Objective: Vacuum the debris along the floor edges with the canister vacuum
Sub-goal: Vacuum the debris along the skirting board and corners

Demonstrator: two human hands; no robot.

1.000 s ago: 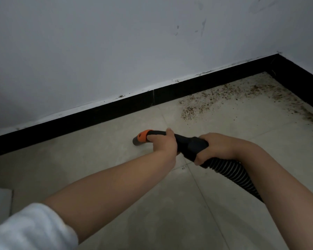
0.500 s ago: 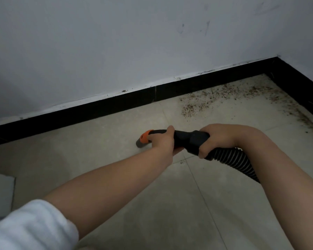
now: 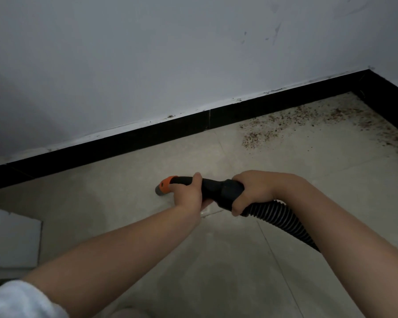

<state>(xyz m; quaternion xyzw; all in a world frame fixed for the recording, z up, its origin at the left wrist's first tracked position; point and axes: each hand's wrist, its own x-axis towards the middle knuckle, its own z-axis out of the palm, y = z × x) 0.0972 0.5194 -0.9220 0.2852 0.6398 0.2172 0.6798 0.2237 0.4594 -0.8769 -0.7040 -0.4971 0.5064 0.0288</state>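
L hand (image 3: 187, 196) fingers curled round the black nozzle tube (image 3: 213, 188), clamped on it just behind the orange collar (image 3: 168, 181); thumb tip up on top of the tube. R hand (image 3: 254, 191) wrapped round the wider black cuff (image 3: 229, 193) where the tube meets the hose, fingers folded under, thumb showing at the lower edge. Both hands close together on the same piece, L ahead, R behind.

Grey nozzle tip (image 3: 160, 191) sticks out past the collar toward 9 o'clock, down at the floor tile; can't tell if it touches. Ribbed black hose (image 3: 283, 222) runs from the R hand toward 5 o'clock and goes under the R forearm. Canister itself not in view.

Debris (image 3: 274, 127): brown crumbs scattered at approx 1–2 o'clock from the hands, well apart from the tip, along the black baseboard (image 3: 124, 145) and into the corner at far 2 o'clock, w/ more running down the R-side wall edge at 3 o'clock.

Floor (image 3: 216, 260) pale tile w/ grout lines. White wall (image 3: 147, 53) above the baseboard, a few scuffs up top at 1 o'clock. White sleeve (image 3: 16, 299) on the L arm at 7 o'clock. Pale flat slab (image 3: 9, 239) at 9 o'clock, left edge of view.
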